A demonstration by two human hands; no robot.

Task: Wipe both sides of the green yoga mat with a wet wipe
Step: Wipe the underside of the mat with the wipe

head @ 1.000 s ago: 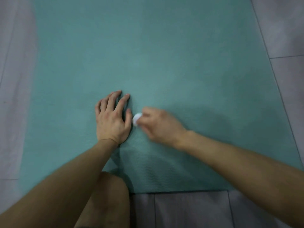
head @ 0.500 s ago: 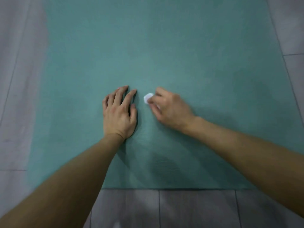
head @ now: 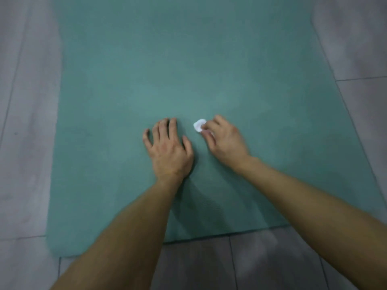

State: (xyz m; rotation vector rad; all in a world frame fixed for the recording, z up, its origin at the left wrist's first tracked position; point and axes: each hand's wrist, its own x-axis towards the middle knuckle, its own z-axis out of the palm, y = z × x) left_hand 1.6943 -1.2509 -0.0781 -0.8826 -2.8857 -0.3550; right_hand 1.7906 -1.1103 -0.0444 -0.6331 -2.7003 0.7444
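The green yoga mat (head: 188,70) lies flat on the floor and fills most of the view, its near edge just in front of me. My left hand (head: 168,148) rests flat on the mat with fingers spread. Just to its right, my right hand (head: 225,139) pinches a small bunched white wet wipe (head: 199,125) against the mat's surface. Most of the wipe is hidden under my fingers.
Grey floor tiles (head: 27,143) border the mat on the left, on the right (head: 364,49) and along the near edge (head: 261,262). The mat runs on past the top of the view.
My right hand has slid the wipe away from me up the mat and a little apart from my left hand. My left hand's fingers have spread. A knee seen earlier is out of view.
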